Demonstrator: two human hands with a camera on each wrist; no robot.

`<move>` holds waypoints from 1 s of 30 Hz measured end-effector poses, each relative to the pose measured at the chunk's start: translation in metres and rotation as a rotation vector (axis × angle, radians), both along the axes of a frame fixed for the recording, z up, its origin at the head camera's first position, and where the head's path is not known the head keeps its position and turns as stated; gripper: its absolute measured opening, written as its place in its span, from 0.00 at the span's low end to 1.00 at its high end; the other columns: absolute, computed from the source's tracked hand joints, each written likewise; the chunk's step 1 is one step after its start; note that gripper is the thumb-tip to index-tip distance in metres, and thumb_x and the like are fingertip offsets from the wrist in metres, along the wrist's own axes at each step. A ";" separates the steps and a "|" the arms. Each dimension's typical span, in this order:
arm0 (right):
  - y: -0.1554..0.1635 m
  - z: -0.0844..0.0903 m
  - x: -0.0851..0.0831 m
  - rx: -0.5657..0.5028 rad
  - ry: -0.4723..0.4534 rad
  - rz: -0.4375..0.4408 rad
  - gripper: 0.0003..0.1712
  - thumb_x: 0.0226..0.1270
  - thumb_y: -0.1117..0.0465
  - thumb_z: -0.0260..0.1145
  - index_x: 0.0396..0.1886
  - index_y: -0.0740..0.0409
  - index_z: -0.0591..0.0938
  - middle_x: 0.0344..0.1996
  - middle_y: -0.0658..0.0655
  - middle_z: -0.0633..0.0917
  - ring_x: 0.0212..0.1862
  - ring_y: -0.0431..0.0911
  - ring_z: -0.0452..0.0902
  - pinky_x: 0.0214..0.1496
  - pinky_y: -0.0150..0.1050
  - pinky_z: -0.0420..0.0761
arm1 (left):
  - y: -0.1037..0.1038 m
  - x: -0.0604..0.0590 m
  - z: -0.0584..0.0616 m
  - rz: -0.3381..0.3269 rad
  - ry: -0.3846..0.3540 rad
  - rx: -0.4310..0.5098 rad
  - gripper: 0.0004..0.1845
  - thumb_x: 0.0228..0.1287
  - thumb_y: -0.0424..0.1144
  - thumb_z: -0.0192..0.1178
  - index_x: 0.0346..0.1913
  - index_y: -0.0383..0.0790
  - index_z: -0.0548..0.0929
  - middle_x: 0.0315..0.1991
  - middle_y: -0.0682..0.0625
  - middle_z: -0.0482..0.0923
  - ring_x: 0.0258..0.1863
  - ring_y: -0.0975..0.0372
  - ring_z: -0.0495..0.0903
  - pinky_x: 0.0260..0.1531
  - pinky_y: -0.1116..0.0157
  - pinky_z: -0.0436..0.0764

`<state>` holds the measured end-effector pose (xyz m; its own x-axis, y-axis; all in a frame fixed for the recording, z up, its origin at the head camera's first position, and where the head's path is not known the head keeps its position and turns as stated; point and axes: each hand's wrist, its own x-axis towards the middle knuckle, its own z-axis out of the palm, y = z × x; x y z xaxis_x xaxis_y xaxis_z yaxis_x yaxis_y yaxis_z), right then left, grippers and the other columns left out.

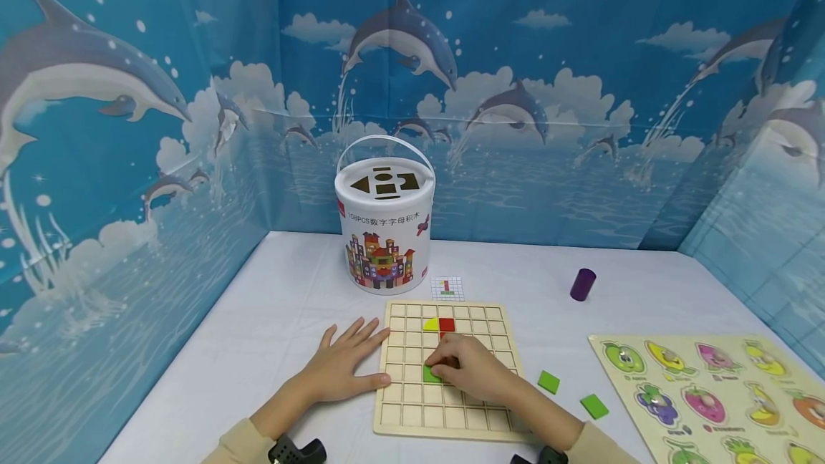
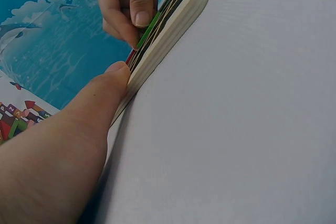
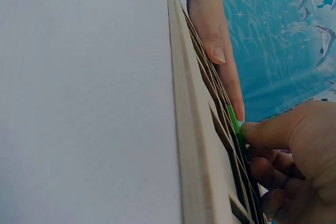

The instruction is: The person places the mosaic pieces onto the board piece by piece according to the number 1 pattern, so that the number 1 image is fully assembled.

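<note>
Green tile [image 1: 430, 374] pinched by curled fingertips of right hand [image 1: 473, 371] and seated at a cell near the middle of the wooden grid board [image 1: 445, 417], evidently to line it up within the compartment walls. Left hand [image 1: 341, 364] laid flat with straight fingers on the table [image 1: 258, 335], thumb touching the board's left edge, apparently to stop sliding. Yellow tile [image 1: 430, 324] and red tile [image 1: 447, 324] already in far cells; two spare green tiles [image 1: 549, 382] right of board, pattern card [image 1: 447, 288] beyond, bucket [image 1: 384, 224] farther.
</note>
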<state>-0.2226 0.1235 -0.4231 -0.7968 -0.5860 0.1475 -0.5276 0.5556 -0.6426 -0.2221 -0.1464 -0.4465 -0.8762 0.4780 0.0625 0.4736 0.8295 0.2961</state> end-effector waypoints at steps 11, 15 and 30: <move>0.005 0.005 0.002 -0.021 -0.028 0.014 0.06 0.61 0.60 0.66 0.38 0.48 0.84 0.29 0.39 0.77 0.30 0.36 0.70 0.31 0.31 0.74 | 0.001 0.001 0.002 -0.013 0.011 0.009 0.43 0.55 0.74 0.43 0.71 0.58 0.55 0.72 0.53 0.48 0.71 0.54 0.43 0.61 0.39 0.37; 0.011 0.007 0.004 -0.039 -0.045 0.011 0.04 0.62 0.59 0.65 0.36 0.48 0.83 0.28 0.40 0.78 0.31 0.37 0.72 0.32 0.32 0.75 | 0.000 0.001 0.001 -0.014 0.018 0.010 0.43 0.55 0.74 0.43 0.71 0.58 0.55 0.72 0.53 0.48 0.71 0.54 0.43 0.61 0.39 0.37; 0.050 0.008 0.004 -0.092 -0.077 -0.024 0.06 0.64 0.55 0.62 0.36 0.50 0.83 0.29 0.44 0.79 0.30 0.39 0.72 0.31 0.32 0.76 | 0.000 -0.001 -0.001 -0.008 0.018 0.007 0.43 0.55 0.74 0.42 0.71 0.58 0.55 0.72 0.54 0.47 0.71 0.54 0.43 0.61 0.39 0.37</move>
<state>-0.2188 0.1730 -0.4155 -0.8212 -0.5538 0.1378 -0.4624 0.5041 -0.7294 -0.2227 -0.1461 -0.4477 -0.8708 0.4847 0.0816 0.4858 0.8235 0.2930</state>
